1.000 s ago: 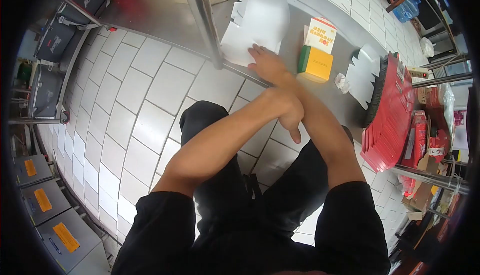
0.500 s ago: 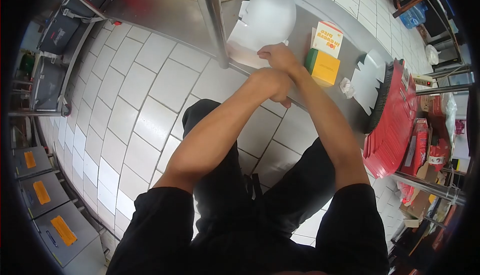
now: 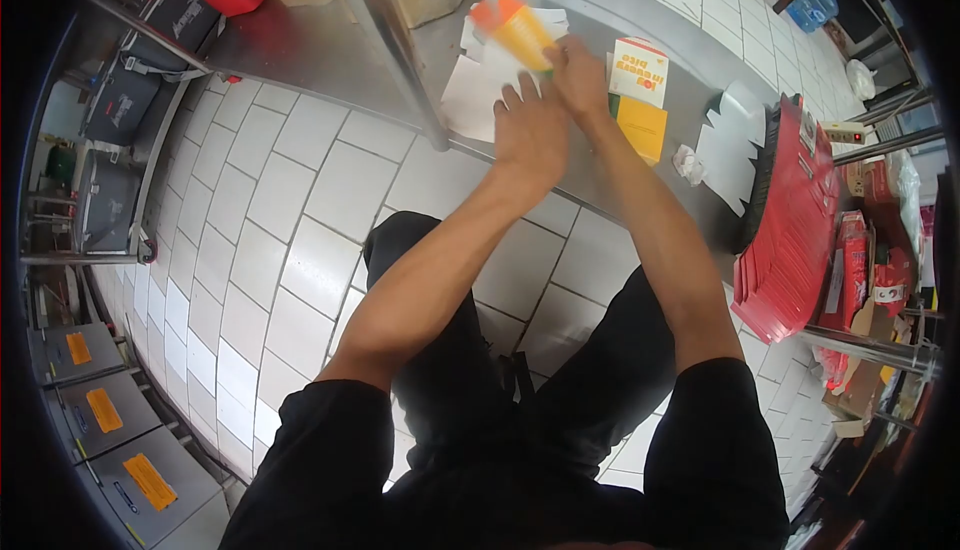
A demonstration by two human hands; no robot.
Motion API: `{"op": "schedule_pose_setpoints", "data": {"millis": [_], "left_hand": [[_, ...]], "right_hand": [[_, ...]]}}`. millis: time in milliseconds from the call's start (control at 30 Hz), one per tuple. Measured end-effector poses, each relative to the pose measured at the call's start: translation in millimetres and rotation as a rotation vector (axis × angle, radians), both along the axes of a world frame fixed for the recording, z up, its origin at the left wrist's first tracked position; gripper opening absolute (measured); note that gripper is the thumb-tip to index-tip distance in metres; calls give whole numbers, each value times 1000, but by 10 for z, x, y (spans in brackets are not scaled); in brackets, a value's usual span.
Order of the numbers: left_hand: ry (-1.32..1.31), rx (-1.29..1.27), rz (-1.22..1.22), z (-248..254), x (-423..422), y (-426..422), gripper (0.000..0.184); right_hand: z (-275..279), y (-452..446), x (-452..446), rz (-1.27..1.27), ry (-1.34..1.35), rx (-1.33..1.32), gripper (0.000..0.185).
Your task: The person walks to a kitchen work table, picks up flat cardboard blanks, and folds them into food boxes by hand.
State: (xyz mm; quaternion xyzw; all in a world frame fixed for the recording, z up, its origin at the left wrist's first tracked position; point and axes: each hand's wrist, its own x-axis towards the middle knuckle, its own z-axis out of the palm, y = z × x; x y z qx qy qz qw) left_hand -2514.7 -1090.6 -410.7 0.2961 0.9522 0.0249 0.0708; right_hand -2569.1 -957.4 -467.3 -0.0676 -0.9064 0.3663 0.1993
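In my right hand (image 3: pixel 580 75) is a yellow and orange cardboard carton (image 3: pixel 520 35), smeared by motion and gripped near its lower end. My left hand (image 3: pixel 532 128) lies just left of the right one, fingers spread, near the carton's lower end; whether it touches the carton I cannot tell. Beneath them, white cardboard sheets (image 3: pixel 468 100) with notched edges rest on the metal shelf (image 3: pixel 400 80). To the right of my hands are a yellow carton (image 3: pixel 641 132) with a green side and a white carton (image 3: pixel 640 72) with orange print.
A crumpled white paper (image 3: pixel 687 165) and a notched white sheet (image 3: pixel 732 135) lie farther right. Beside them leans a stack of red flat pieces (image 3: pixel 790 240). A metal post (image 3: pixel 385 40) rises left of my hands. Grey boxes (image 3: pixel 150 480) stand at lower left.
A blurred white shape was above the sheets; now the yellow and orange carton shows there in my right hand. My left hand has moved up and spread its fingers. The view has shifted slightly.
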Motion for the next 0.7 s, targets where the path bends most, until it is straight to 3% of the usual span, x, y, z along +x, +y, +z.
{"op": "schedule_pose_setpoints", "data": {"millis": [67,100,167,200,233,267,300,333,367,400,433,467,500,567,700], "left_hand": [[174,520,57,-58,-176,-17,72],[174,521,46,108,-204,-57,72],[-365,960,345,427,-298,-119,86],[-351,1177,334,305,-372,-109,94],[-350,1176,326,276,-391,-85,94],[-386,1352,286,276,-400,-69,93],[-423,1526,241,276,-409,-53,92],[-427,1521,231,272,-425,-62,92],[-355,1511,183,272,-438,-103,76],[-288,1502,132,269,-443,-140,60],[-221,1500,81,268,-437,-145,46],[-351,1588,41,316,-403,-128,33],[-362,1596,31,422,-338,-131,33],[-502,1464,-109,634,-191,-188,32],[-476,1290,-225,740,-80,-207,31]], "right_hand": [[263,7,88,-225,-5,-107,25],[308,11,130,-235,-1,-107,25],[408,-6,230,-147,253,-126,25],[569,-52,359,-155,260,-125,25],[804,-129,549,-7,69,-76,25],[928,-178,677,142,-122,-28,25],[894,-181,726,136,-117,-30,25],[817,-169,771,357,145,135,25],[847,-193,846,570,404,305,25],[901,-174,937,552,398,307,25],[993,-116,1026,456,438,340,24],[1158,-79,1100,364,477,377,23],[1314,-26,1123,355,472,389,23],[1568,48,1123,-66,817,514,19],[1731,205,1342,-11,544,432,21]]}}
